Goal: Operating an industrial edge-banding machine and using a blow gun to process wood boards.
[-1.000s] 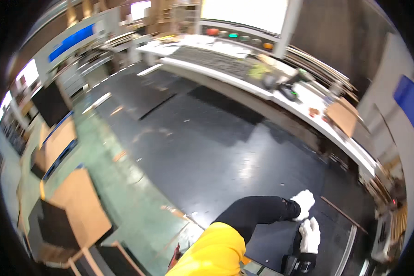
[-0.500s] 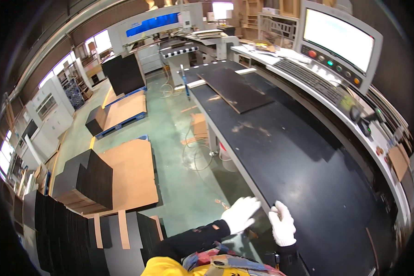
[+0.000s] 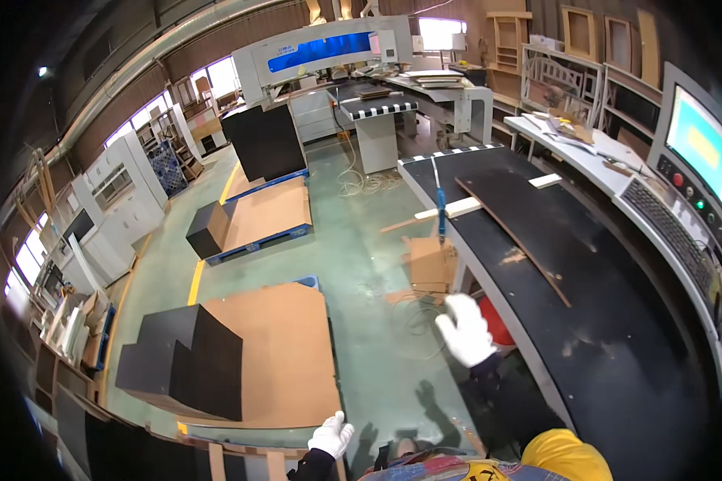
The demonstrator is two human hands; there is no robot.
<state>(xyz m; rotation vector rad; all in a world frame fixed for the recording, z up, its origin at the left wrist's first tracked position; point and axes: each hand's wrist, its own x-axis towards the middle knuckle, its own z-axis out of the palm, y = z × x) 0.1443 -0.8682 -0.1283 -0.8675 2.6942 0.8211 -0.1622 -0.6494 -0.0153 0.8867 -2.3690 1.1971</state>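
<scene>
My left hand (image 3: 331,435), in a white glove, is low in the view beside the near right corner of a cardboard-topped pallet (image 3: 289,353). Its thumb stands off from loosely bent fingers, and nothing shows in it. My right hand (image 3: 467,330), gloved the same way, hovers over the floor just left of the black worktable (image 3: 626,377), in front of a red bucket (image 3: 497,322). Its fingers are loosely spread and hold nothing visible. On the table's far part lies a dark board (image 3: 529,228), clear of both hands.
Stacks of black panels (image 3: 188,361) stand on the left pallet, with a second blue pallet (image 3: 269,228) beyond. A blue-handled tool (image 3: 441,210) hangs by the table corner above a cardboard box (image 3: 431,264). A keyboard (image 3: 670,228) and control screen (image 3: 702,144) line the right.
The view has turned left. My hands, close together by the table edge before, are now apart: the left toward the pallet, the right ahead beside the table.
</scene>
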